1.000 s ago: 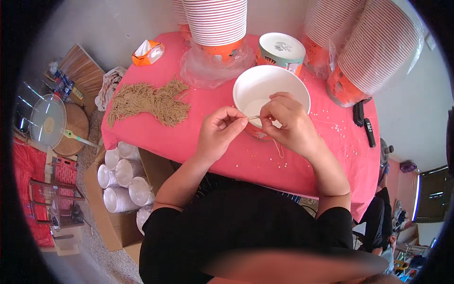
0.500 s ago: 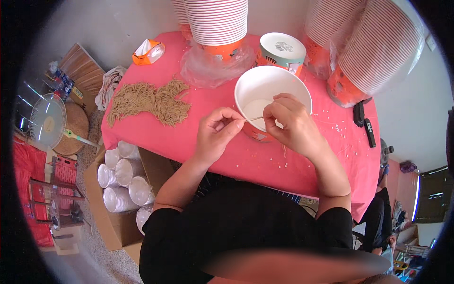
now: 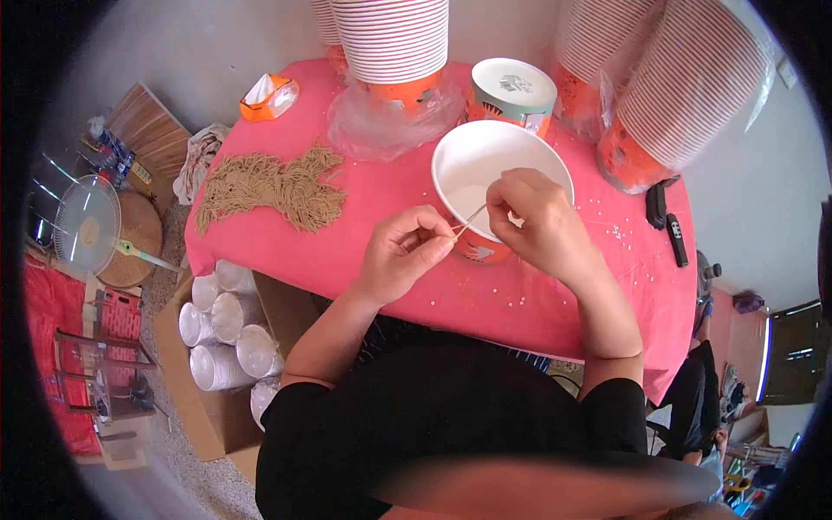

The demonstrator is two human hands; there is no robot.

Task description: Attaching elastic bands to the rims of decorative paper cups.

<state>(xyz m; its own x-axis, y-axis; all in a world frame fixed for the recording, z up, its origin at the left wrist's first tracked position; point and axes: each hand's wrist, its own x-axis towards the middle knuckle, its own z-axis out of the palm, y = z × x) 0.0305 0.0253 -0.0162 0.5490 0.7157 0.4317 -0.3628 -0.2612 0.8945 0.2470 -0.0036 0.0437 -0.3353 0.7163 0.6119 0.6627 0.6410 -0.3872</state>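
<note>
The left hand [image 3: 400,260] pinches one end of a thin tan string [image 3: 468,218], thumb and forefinger pressed together on it; the right hand [image 3: 539,227] nips the other end the same way, fingers closed, just over the near rim of the white bowl [image 3: 485,156]. The string runs short and taut between the two pinches, above the bowl's near wall, toward the table's near edge.

To do this well, I judge the pull should stay even on both ends, with the grips close to the fingertips, so the string neither slips nor tips the bowl toward the lap.

Room is tight on the right and at the back: cup stacks [image 3: 394,39] crowd the far edge, a lidded tub [image 3: 513,87] sits just behind the bowl, and more stacks lean at the far right corner. The string pile [image 3: 270,184] lies near the left edge, well apart from the hands. Bare pink table [image 3: 347,251] lies between pile and bowl; that is the freest side. The near edge is just below the wrists, so little slack remains there.
</note>
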